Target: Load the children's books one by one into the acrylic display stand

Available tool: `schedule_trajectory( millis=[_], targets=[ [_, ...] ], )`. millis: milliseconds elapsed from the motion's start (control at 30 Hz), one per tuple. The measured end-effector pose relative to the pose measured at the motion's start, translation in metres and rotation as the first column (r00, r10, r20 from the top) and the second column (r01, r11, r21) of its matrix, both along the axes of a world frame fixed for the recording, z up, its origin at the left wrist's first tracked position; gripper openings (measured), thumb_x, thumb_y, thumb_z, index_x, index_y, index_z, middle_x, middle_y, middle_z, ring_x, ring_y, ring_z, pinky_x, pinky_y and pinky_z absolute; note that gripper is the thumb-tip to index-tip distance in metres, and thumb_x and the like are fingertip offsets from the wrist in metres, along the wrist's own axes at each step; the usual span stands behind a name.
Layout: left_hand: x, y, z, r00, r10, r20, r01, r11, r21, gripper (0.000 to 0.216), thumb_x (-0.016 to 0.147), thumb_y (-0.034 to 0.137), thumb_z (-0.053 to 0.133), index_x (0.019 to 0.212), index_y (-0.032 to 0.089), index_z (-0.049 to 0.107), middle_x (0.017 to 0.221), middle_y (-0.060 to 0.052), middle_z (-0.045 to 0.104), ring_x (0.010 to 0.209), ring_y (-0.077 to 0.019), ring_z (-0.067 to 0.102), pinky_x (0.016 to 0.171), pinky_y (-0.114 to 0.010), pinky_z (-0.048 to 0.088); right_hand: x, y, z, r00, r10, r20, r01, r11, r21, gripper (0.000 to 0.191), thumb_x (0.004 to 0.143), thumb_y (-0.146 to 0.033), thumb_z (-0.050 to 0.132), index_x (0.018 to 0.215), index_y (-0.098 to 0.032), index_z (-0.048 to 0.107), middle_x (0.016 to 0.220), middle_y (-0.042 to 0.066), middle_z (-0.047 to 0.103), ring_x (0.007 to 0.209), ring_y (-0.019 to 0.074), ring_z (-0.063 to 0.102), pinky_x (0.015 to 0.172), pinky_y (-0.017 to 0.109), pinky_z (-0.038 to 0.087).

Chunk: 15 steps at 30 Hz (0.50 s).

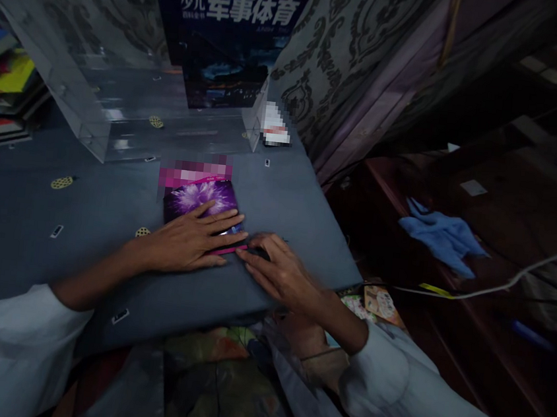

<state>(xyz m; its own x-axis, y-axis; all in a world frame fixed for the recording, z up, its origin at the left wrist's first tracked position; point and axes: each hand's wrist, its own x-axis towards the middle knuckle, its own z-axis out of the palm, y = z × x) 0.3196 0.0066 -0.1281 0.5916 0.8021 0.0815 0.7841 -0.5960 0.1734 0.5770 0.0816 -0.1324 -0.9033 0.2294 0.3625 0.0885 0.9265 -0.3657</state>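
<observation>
A small flat purple-and-pink item (200,194), either a book or a thin box, lies on the blue-grey cloth of the table. A white burst pattern covers its face, and its top strip is blurred out. My left hand (193,236) rests flat across its lower half with the fingers spread. At the item's lower right corner is my right hand (277,268), its fingers curled and the thumb and forefinger tips at the corner. The left palm and fingers hide much of the lower face.
Behind stands a clear plastic rack (101,140) with a dark blue book (231,44) upright in it. Stacked books (2,93) sit at the left. A white packet (276,125) lies beside the rack. Past the table's right edge are a blue cloth (442,236) and a white cable (526,268).
</observation>
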Motion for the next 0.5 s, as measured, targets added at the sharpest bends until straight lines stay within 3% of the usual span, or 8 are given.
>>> schedule_trajectory(
  millis=[267,500],
  targets=[
    [0.0002,-0.0010,0.0012,1.000,-0.005,0.009,0.005,1.000,-0.007,0.049,0.107,0.047,0.035,0.154,0.033,0.039,0.165,-0.005,0.031,0.154,-0.0210,0.025,0.126,-0.047,0.009,0.0016,0.0008,-0.0003,0.999,0.033,-0.036,-0.033,0.999,0.009,0.026,0.102,-0.020,0.047,0.122,-0.014,0.064,0.099,0.012,0.060,0.098,0.0231,0.058,0.082,0.038,0.056],
    [0.0043,-0.0033,-0.0018,0.999,-0.027,0.036,0.026,0.999,0.020,0.045,0.108,0.039,0.037,0.152,0.031,0.043,0.160,-0.004,0.042,0.152,-0.0196,0.029,0.126,-0.046,0.011,0.0027,0.0004,-0.0032,0.990,0.046,-0.135,-0.048,0.999,-0.012,0.029,0.100,-0.015,0.050,0.126,-0.015,0.061,0.100,0.012,0.065,0.103,0.0241,0.062,0.086,0.042,0.057]
  ],
)
